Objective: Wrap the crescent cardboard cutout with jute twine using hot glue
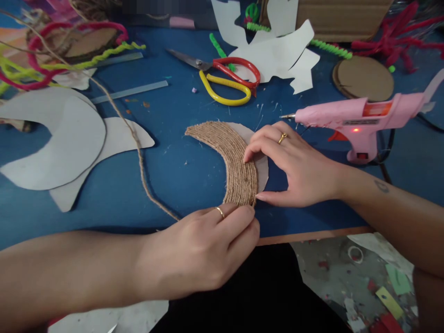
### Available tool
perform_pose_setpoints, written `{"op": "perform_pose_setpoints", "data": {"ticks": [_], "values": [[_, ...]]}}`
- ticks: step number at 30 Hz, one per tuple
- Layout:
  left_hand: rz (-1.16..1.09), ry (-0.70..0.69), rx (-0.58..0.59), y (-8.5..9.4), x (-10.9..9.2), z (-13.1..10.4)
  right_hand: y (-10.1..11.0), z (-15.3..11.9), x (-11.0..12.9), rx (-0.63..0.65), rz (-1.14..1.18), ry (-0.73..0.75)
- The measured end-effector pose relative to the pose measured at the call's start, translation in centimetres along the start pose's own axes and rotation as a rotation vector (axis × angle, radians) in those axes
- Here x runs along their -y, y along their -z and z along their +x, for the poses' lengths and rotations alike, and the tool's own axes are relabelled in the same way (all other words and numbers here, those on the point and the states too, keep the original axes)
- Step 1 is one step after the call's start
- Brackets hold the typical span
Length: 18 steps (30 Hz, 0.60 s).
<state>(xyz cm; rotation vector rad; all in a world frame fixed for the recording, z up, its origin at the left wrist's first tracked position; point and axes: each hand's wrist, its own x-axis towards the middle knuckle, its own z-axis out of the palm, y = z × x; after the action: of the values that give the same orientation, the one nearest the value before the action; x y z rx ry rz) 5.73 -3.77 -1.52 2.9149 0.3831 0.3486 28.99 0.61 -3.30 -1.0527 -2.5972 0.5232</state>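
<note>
A cardboard crescent (262, 172) lies near the table's front edge, much of its face covered by curved rows of brown jute twine (239, 162). My left hand (222, 243) is closed in a pinch at the crescent's lower end, where its fingers hide the tip. A loose strand of twine (141, 164) runs from the upper left down behind this hand. My right hand (291, 169) rests on the crescent's right side, thumb and fingers apart. Its index fingertip touches the twine rows, and the thumb lies at the outer edge.
A pink glue gun (357, 118) with a lit red light lies at the right. Scissors (225, 76) with red and yellow handles lie beyond the crescent. White card crescents (76, 138) overlap at the left. Behind are cut white paper (274, 55), a cardboard disc (364, 77) and pipe cleaners (93, 60).
</note>
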Motion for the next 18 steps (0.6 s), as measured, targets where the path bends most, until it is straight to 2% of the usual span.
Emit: {"op": "perform_pose_setpoints", "data": {"ticks": [18], "values": [[0.03,-0.003,0.009,-0.3,-0.05,-0.05,-0.15,-0.02,0.1,-0.008,-0.011,-0.011]]}}
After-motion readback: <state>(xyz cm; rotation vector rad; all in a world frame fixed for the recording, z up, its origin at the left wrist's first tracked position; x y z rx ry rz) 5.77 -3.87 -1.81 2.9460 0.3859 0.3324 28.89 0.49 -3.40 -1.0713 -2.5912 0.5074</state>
